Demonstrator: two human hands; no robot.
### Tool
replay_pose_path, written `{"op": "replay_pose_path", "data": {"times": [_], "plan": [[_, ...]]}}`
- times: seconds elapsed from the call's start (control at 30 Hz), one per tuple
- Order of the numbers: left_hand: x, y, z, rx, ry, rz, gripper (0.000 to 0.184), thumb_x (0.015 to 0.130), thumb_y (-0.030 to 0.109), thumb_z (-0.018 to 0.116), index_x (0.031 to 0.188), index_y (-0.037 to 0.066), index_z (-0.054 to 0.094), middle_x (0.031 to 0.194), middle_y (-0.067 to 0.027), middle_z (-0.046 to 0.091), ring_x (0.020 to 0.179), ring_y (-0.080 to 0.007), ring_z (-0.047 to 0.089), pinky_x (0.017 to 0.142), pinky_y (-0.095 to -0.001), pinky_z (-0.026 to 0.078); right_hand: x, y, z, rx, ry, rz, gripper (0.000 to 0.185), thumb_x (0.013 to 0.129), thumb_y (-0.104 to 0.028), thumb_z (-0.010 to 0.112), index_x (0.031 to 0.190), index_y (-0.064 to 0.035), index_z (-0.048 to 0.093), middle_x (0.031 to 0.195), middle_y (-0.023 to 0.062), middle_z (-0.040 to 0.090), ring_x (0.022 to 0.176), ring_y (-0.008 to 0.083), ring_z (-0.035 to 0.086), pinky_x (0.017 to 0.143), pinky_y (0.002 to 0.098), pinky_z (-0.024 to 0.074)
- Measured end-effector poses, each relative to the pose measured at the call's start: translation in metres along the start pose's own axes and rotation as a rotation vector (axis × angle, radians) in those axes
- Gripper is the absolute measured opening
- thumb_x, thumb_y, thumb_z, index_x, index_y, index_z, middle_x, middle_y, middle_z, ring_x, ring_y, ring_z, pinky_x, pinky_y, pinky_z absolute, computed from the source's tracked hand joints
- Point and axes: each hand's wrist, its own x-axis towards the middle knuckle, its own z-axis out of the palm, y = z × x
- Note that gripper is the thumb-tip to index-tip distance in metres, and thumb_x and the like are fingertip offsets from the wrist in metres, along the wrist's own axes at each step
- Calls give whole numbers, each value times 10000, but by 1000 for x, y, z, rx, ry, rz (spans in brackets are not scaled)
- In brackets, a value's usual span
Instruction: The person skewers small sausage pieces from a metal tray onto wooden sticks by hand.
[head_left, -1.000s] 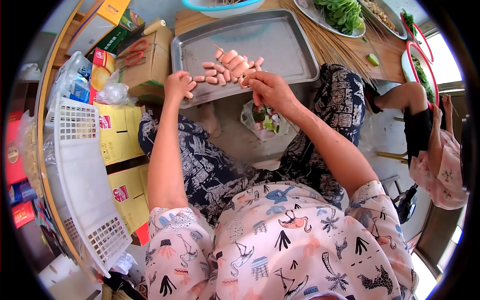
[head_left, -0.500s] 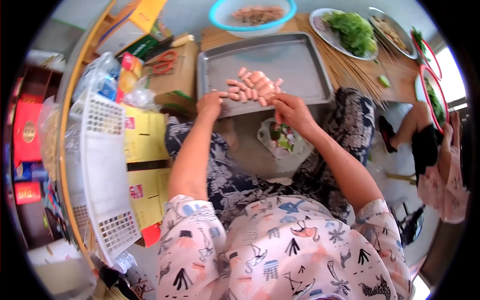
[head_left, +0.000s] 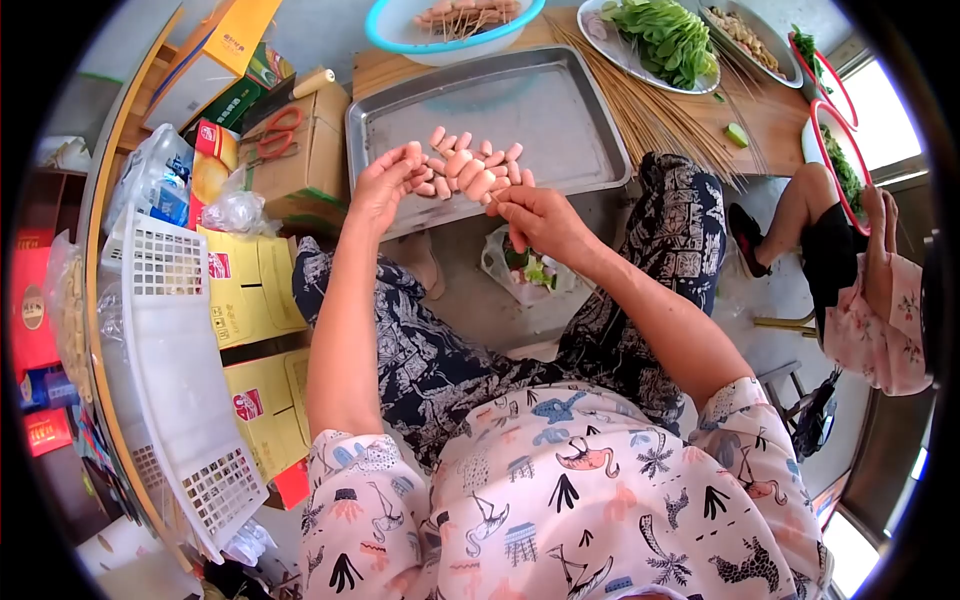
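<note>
A metal tray [head_left: 490, 90] lies on the wooden table, with small pink sausages [head_left: 495, 157] loose near its front edge. My right hand [head_left: 540, 218] is closed on a thin skewer that bears several sausages [head_left: 468, 172], held over the tray. At the tray's left front corner, my left hand [head_left: 383, 185] pinches a single sausage [head_left: 413, 150] between its fingertips, left of the skewer. The skewer's tip is hard to make out among the sausages.
Loose skewers [head_left: 640, 100] lie right of the tray, near a plate of leafy greens [head_left: 668, 45]. Behind stands a blue-rimmed bowl [head_left: 455, 45]. Scissors [head_left: 280, 130] rest on a carton at left. Another person's leg [head_left: 800, 205] is at right; a bag of scraps [head_left: 528, 270] is below.
My left hand has lifted from the loose sausages with one in its fingertips and come nearer the skewer. My right hand still holds the skewer. The camera view has shifted.
</note>
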Motion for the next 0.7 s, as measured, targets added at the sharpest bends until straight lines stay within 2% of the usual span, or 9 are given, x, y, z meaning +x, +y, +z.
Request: {"op": "replay_pose_path", "data": {"times": [0.13, 0.23, 0.7], "plan": [[4, 3, -2, -164, 14, 33, 324, 886, 118, 582, 1176, 1, 499, 1035, -132, 620, 926, -176, 602, 803, -275, 491, 2, 3, 3, -10, -4, -31, 204, 940, -151, 468, 954, -3, 608, 540, -6, 510, 470, 52, 475, 477, 217, 361], [3, 4, -1, -202, 36, 31, 310, 882, 112, 589, 1163, 9, 510, 1019, -124, 621, 913, -167, 599, 797, -271, 492, 2, -1, 4, 1, -14, -21, 202, 939, -154, 471, 949, -5, 608, 534, -7, 507, 471, 48, 473, 480, 214, 359], [-3, 7, 6, -228, 54, 52, 289, 869, 82, 611, 1132, 11, 515, 1000, -84, 605, 900, -161, 597, 823, -277, 505, 2, -5, 8, -59, -43, -16, 209, 939, -173, 475, 955, -15, 611, 518, -7, 503, 477, 43, 464, 490, 218, 361]]}}
